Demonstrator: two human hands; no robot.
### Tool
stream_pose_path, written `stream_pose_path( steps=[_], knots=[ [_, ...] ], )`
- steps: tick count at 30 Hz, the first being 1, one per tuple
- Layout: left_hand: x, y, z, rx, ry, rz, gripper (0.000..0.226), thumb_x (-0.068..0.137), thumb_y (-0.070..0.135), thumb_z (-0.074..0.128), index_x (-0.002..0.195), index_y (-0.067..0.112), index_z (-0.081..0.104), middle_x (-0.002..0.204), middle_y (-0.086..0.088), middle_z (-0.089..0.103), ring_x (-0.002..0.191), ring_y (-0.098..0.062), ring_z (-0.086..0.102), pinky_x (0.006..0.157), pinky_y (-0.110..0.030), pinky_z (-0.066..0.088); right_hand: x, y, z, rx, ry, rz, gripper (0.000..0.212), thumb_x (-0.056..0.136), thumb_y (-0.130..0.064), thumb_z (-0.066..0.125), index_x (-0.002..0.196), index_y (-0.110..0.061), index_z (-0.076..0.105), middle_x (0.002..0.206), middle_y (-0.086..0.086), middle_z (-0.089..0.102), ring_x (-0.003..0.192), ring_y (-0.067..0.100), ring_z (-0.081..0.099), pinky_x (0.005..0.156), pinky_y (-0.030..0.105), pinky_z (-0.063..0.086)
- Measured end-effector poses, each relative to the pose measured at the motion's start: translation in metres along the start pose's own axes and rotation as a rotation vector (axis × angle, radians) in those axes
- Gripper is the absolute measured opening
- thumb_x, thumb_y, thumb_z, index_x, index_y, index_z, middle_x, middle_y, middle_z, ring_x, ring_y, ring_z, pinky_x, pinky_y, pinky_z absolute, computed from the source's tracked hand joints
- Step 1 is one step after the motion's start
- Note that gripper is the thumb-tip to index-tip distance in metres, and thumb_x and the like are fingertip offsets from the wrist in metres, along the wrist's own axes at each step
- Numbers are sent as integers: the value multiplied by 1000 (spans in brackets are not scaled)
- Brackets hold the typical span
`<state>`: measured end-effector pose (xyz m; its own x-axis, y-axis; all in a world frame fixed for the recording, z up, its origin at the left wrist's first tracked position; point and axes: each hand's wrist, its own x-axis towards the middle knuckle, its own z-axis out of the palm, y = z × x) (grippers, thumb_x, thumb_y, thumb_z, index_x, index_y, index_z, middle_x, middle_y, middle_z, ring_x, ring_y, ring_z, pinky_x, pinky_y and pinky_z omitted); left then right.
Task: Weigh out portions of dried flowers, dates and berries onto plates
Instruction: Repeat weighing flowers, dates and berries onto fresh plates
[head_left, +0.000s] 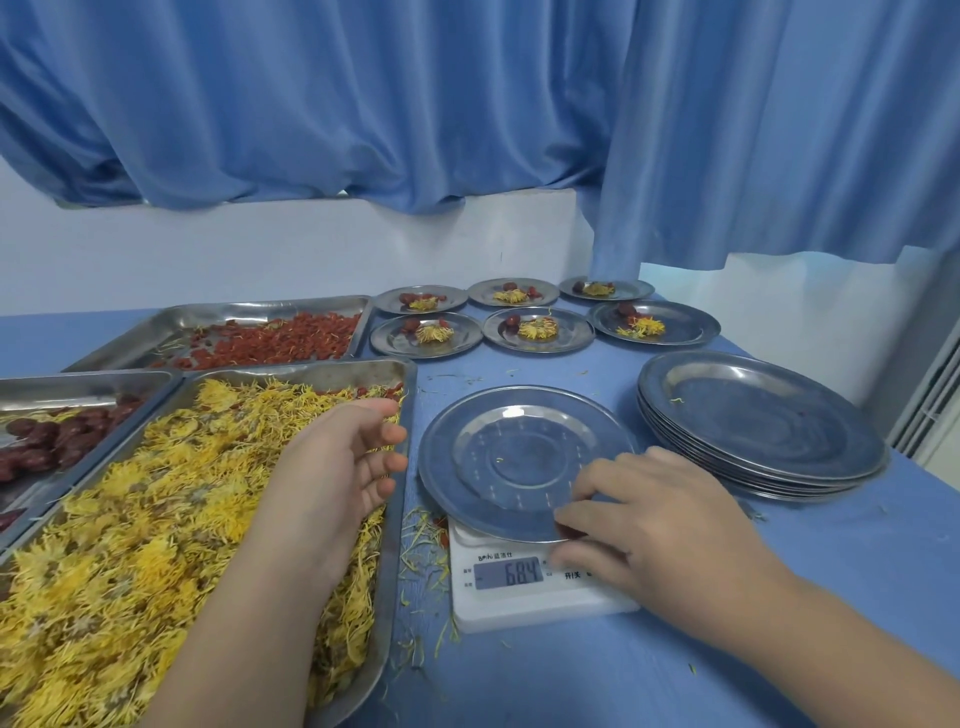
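The step in hand looks like starting a new portion: an empty round steel plate (524, 462) sits on the white digital kitchen scale (540, 597), whose display (508, 572) reads 68.4 with nothing on the plate. To do it well, I would zero that reading first, keep the plate centred on the scale, and take the fingers off the rim before trusting any number.

The right hand (654, 525) is at the near right edge of the plate, its fingers bent, with one fingertip on the rim and another down by the scale's button. Whether it is pinching the rim or pressing the button I cannot tell.

The left hand (343, 462) is just left of the scale, over the right side of the long rectangular steel tray (399, 519) heaped with yellow dried flowers (156, 519). Its fingers are loosely curled and apart, and I see nothing held in them. The flowers lie directly under and left of that hand, so a light pinch and a short carry to the right would reach the plate. They are frail, and loose petals (423, 540) already litter the blue tabletop (675, 675) between tray and scale.

The red berries (291, 340) fill a far tray, and the dark red dates (47, 441) lie in a tray at far left. Six small filled plates (537, 330) stand at the far side, and a stack of empty steel plates (758, 421) waits to the right.
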<state>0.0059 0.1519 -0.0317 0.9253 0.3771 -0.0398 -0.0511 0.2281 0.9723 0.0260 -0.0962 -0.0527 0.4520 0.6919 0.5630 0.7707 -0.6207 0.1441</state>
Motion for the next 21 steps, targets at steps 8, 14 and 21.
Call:
stream_pose_path(
  steps=[8, 14, 21],
  knots=[
    [-1, 0, 3, 116, 66, 37, 15, 93, 17, 53, 98, 17, 68, 72, 2, 62, 54, -11, 54, 55, -28, 40, -24, 16, -19, 189, -64, 7, 37, 93, -46, 53, 68, -23, 67, 62, -10, 50, 56, 12, 49, 52, 28, 44],
    [-2, -2, 7, 216, 88, 50, 18, 93, 14, 51, 96, 18, 69, 71, 3, 63, 52, -11, 53, 54, -28, 39, -31, 17, -15, 327, -297, 166, 35, 81, -63, 52, 76, -29, 63, 59, -19, 46, 58, 2, 47, 57, 32, 49],
    [0, -2, 4, 223, 108, 66, 17, 91, 16, 53, 95, 18, 70, 64, 7, 63, 51, -10, 52, 51, -27, 37, -31, 15, -20, 323, -409, 237, 48, 69, -78, 46, 93, -38, 58, 59, -19, 49, 60, -1, 47, 60, 27, 45]
  ],
)
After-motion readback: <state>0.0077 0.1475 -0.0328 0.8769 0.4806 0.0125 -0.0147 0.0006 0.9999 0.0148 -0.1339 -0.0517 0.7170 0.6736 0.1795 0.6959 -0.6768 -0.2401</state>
